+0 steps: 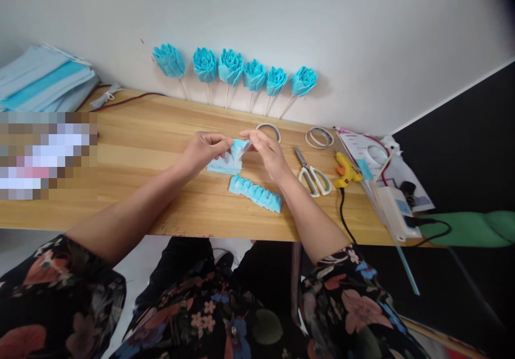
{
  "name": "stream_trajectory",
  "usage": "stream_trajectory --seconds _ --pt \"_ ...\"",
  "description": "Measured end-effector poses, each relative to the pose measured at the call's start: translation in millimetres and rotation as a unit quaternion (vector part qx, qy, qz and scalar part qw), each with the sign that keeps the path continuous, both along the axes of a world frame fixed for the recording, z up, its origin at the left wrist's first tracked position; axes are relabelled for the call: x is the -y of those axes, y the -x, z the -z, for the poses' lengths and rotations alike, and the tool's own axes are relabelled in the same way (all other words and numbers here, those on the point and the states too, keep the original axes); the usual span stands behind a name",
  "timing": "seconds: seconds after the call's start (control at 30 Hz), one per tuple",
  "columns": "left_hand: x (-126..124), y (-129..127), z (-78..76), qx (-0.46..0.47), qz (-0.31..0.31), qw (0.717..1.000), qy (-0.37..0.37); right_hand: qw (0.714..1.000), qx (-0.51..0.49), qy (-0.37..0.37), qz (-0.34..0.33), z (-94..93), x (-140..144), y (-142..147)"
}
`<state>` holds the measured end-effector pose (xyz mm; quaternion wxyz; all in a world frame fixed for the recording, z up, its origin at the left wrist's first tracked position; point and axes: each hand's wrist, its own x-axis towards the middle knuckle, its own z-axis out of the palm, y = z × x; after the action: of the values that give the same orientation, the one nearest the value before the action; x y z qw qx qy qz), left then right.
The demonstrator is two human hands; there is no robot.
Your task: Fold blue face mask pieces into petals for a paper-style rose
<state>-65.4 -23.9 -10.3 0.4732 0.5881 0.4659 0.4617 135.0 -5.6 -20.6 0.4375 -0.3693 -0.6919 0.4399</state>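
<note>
Between my two hands is a small light-blue piece of thin fabric, partly folded, with a paler underside. My left hand pinches its left side between thumb and fingers. The fingers of my right hand close on its right corner, folding it over. Under it on the table lies a small stack of similar pale-blue pieces. Nearer to me rests a row of folded blue pieces, overlapping in a pleated strip. White-handled scissors lie to the right of my right hand.
Several blue fabric flowers on sticks lean on the wall. Tape rolls, a yellow glue gun, papers and a white power strip occupy the right. Blue face masks are piled at far left, behind a blurred-out area.
</note>
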Motion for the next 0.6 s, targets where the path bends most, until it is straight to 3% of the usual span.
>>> stream_trajectory --seconds 0.23,0.6 --pt "-1.7 0.3 2.5 -0.019 -0.004 1.000 -0.005 0.999 0.015 0.046 0.000 4.9 -1.8 6.1" --pt "0.3 -0.8 1.2 -0.022 0.001 0.999 -0.043 0.998 0.009 0.052 -0.014 8.9 -1.1 6.1"
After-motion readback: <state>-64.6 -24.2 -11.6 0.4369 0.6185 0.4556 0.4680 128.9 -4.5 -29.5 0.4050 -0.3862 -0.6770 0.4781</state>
